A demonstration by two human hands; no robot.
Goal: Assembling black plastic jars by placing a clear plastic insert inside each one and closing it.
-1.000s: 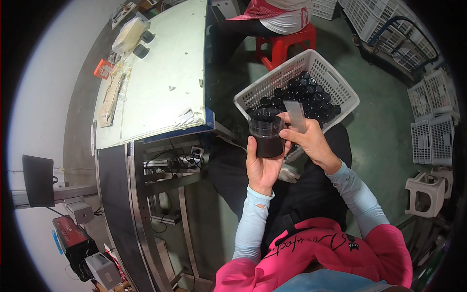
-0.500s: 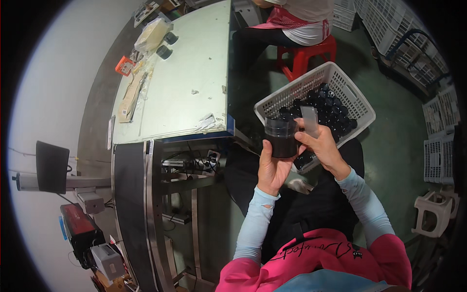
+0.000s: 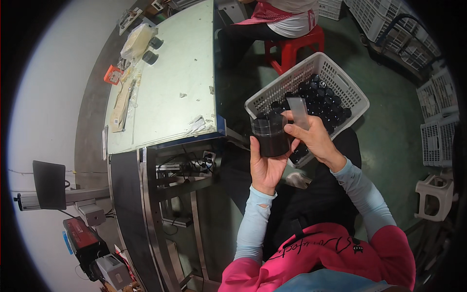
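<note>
A dark round jar (image 3: 273,144) is in my left hand (image 3: 267,171), the palm under its side and the thumb along its left edge. Around the upper part of the jar stands a clear plastic band (image 3: 261,126), rising above the dark body. My right hand (image 3: 317,142) pinches a flat, translucent plastic strip (image 3: 298,111) that sticks up between its fingers. Its fingertips are at the jar's right side, by the band; whether they grip the band too is hard to see. Below and beyond both hands is a light grey crate (image 3: 357,92) with many black jars or lids (image 3: 331,104).
To the left stands a pale-topped table (image 3: 180,63) bearing a plastic bag (image 3: 138,41), two dark jars (image 3: 150,58) and an orange box (image 3: 113,74). A dark conveyor belt (image 3: 127,204) runs nearby. Another person sits ahead on a red stool (image 3: 292,48). White crates (image 3: 438,141) stand at right.
The whole view has shifted slightly, with table and crate now further left. Both hands keep their hold around the jar and strip; the strip leans a little more to the left.
</note>
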